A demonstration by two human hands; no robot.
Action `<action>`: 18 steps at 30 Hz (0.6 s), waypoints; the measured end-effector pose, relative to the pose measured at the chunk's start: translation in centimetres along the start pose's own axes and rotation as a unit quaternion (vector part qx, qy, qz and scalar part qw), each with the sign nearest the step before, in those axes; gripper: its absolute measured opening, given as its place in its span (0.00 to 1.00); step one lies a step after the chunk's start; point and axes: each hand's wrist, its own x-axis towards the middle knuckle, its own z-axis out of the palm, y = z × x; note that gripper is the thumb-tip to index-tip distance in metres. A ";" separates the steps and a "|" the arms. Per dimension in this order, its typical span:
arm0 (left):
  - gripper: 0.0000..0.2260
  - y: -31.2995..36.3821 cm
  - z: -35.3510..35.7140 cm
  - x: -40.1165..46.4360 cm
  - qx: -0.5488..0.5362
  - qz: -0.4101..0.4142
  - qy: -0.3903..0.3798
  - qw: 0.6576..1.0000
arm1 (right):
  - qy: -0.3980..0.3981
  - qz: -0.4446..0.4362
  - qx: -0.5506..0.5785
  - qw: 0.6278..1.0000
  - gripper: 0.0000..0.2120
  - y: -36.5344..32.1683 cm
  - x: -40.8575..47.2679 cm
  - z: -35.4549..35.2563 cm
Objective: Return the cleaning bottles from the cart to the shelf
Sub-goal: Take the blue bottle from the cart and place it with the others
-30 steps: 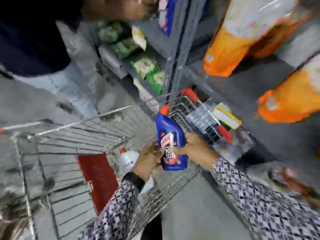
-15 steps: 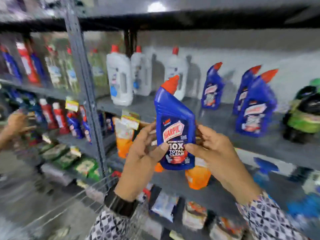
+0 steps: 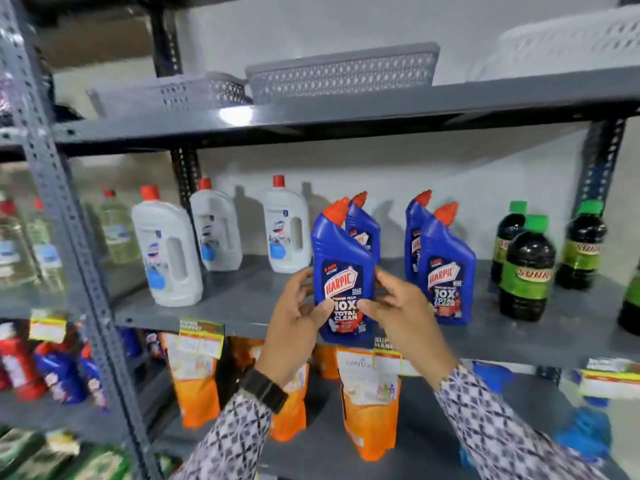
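I hold a blue Harpic bottle (image 3: 341, 271) with an orange-red cap upright in both hands, at the front edge of the grey middle shelf (image 3: 242, 306). My left hand (image 3: 298, 317) grips its left side and my right hand (image 3: 398, 306) grips its right side. The bottle's base is level with the shelf's front lip; whether it rests on the shelf I cannot tell. Three more blue Harpic bottles (image 3: 446, 268) stand on the same shelf behind and to the right. The cart is out of view.
White bottles with red caps (image 3: 166, 251) stand left on the shelf, dark bottles with green caps (image 3: 526, 268) right. Grey baskets (image 3: 343, 72) sit on the shelf above. Orange pouches (image 3: 369, 403) hang below. A grey upright post (image 3: 69, 237) stands left.
My hands carried the blue bottle up from the cart to the middle shelf. My view rose from the cart to the shelf and moved closer.
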 end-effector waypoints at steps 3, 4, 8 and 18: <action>0.20 -3.0 0.5 6.1 0.000 -0.016 -0.016 1.000 | 0.044 0.014 -0.027 0.999 0.27 2.1 5.0 1.1; 0.20 -3.9 0.7 7.7 0.000 -0.026 -0.022 0.999 | 0.054 0.022 -0.030 0.998 0.26 2.7 6.2 1.4; 0.20 -6.1 1.3 11.9 0.006 -0.038 -0.046 0.998 | 0.081 0.046 -0.033 0.995 0.27 4.6 9.0 2.0; 0.25 -6.1 0.7 11.9 -0.006 -0.079 -0.047 0.996 | 0.122 0.031 -0.110 0.986 0.33 5.1 8.3 2.4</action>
